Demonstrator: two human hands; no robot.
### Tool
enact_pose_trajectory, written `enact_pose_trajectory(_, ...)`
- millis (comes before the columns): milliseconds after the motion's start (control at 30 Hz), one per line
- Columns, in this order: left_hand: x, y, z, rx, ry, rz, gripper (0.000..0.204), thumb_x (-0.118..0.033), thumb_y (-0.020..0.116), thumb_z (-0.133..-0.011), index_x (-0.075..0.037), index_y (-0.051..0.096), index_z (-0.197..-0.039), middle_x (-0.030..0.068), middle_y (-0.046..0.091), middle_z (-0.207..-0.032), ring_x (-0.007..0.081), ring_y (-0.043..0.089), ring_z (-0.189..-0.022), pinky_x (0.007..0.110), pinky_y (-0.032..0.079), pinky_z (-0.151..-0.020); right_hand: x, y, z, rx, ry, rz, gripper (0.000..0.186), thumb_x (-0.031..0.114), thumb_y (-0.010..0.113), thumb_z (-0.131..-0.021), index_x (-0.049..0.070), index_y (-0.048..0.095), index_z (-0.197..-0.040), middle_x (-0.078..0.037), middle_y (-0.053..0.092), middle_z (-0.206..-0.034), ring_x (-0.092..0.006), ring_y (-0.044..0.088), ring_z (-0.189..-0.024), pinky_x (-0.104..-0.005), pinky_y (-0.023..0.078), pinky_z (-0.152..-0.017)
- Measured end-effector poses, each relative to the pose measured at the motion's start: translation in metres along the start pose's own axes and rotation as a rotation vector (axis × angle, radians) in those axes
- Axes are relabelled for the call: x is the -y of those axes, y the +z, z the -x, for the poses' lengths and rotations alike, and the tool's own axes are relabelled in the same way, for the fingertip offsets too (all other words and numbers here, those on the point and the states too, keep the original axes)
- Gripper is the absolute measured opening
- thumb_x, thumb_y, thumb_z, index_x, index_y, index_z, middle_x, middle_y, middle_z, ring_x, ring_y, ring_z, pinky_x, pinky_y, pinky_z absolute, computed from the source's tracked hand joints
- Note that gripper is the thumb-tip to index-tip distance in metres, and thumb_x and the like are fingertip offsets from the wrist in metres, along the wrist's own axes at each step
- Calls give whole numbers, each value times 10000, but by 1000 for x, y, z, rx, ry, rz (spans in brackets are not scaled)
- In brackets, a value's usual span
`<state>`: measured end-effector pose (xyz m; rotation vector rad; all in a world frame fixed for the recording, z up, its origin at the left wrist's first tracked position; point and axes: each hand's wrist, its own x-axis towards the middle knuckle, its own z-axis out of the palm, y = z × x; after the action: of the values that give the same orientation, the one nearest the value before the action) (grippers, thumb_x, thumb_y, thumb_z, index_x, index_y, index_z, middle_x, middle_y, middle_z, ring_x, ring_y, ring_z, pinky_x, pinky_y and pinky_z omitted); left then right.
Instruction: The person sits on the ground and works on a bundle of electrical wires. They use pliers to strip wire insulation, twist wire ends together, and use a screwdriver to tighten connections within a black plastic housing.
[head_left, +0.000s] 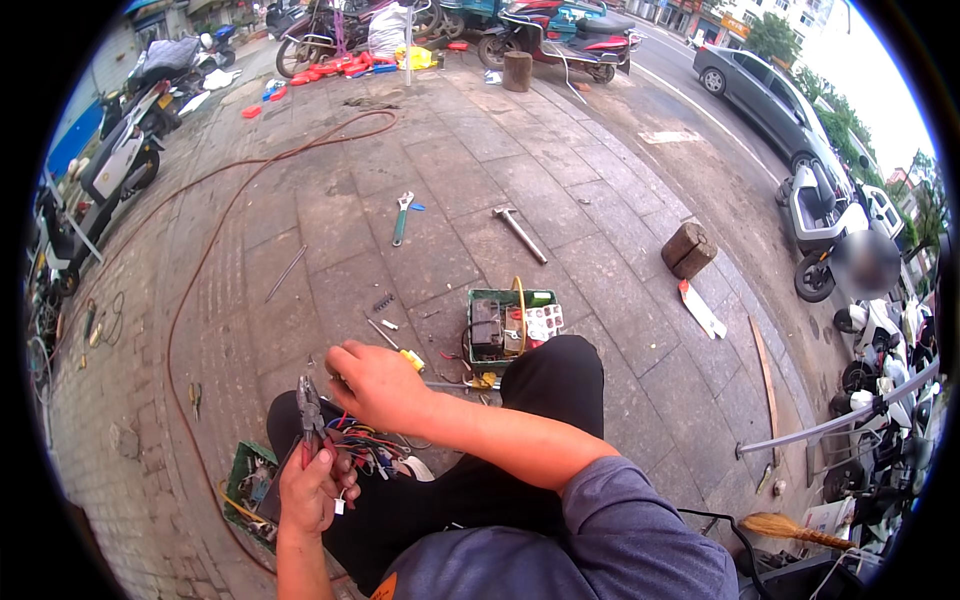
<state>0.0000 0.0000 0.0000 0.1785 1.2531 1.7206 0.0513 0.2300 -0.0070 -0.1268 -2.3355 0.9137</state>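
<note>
My left hand [312, 488] is closed around the red handles of a pair of pliers [310, 405], whose metal jaws point up and away from me. A small white connector [339, 507] hangs by that hand. Just right of the pliers is my right hand [375, 385], its fingers curled together; what they pinch is hidden. Close below those fingertips passes a thin red wire [345, 416]. A bundle of coloured wires [378, 448] with plugs lies at my lap, partly covered by my right forearm. Beyond my right hand a yellow-handled screwdriver [410, 359] lies on the paving.
A green crate [472, 346] of parts stands ahead; another green crate [240, 470] sits at my left. An adjustable wrench [402, 220], a hammer [520, 236] and a thin rod [286, 274] lie farther off. A brown hose [200, 270] curves along the left. Parked scooters [115, 175] line both sides.
</note>
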Motion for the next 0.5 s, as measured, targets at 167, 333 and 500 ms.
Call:
enact_pose_trajectory(167, 0, -1, 2, -2, 5, 0, 448, -312, 749, -998, -62, 554, -1315, 82, 592, -902, 214, 602, -756, 369, 527, -602, 6, 0, 1, -39, -45, 10, 180, 131, 721, -903, 66, 597, -1016, -151, 635, -932, -414, 687, -824, -516, 561, -697)
enact_pose_trajectory(333, 1, 3, 1, 2, 6, -2, 447, -314, 750, -996, -63, 553, -1309, 78, 592, -904, 212, 603, -751, 366, 525, -598, 8, -5, 2, -40, -20, -49, 165, 103, 717, -887, 64, 610, -1006, -152, 639, -930, -413, 687, -838, -516, 561, -702)
enact_pose_trajectory(500, 0, 7, 4, 9, 1, -16, 455, -329, 759, -987, -70, 557, -1302, 71, 592, -917, 207, 602, -748, 359, 518, -597, 12, -10, 0, -16, 18, -180, 167, 90, 730, -880, 64, 637, -1017, -154, 656, -938, -406, 692, -865, -510, 560, -718)
